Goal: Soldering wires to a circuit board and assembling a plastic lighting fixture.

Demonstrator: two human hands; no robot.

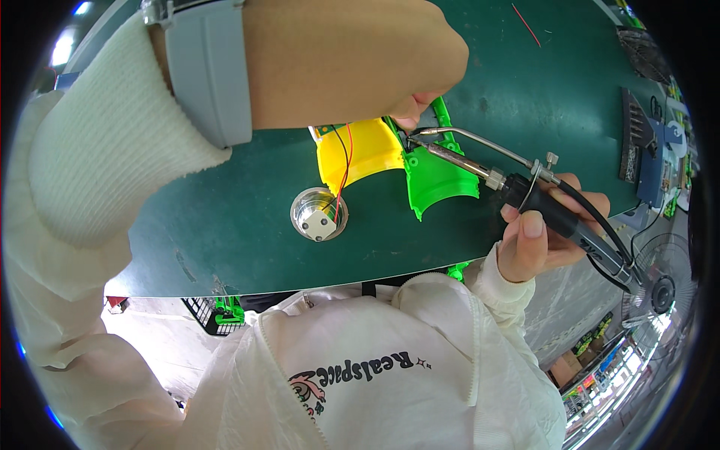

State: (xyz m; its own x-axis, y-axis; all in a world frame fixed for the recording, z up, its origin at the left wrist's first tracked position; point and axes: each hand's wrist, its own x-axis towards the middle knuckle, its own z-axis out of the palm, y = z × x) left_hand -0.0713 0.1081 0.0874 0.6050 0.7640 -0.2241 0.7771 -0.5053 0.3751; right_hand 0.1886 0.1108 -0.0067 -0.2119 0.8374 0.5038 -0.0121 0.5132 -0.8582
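On green table point(525, 82), my left hand point(352, 60) curled, fingertips pinching top of yellow shell point(356, 154) where wires leave it. Green shell point(439, 180) touching yellow one on its right. My right hand point(544, 236) closed around black soldering iron point(562, 214), thumb on handle, tip meeting joint between both shells just under my left fingertips. Red and black wires point(343, 169) run from yellow shell down to small motor point(319, 217), sitting near table's front edge. Grey band point(206, 71) on my left wrist.
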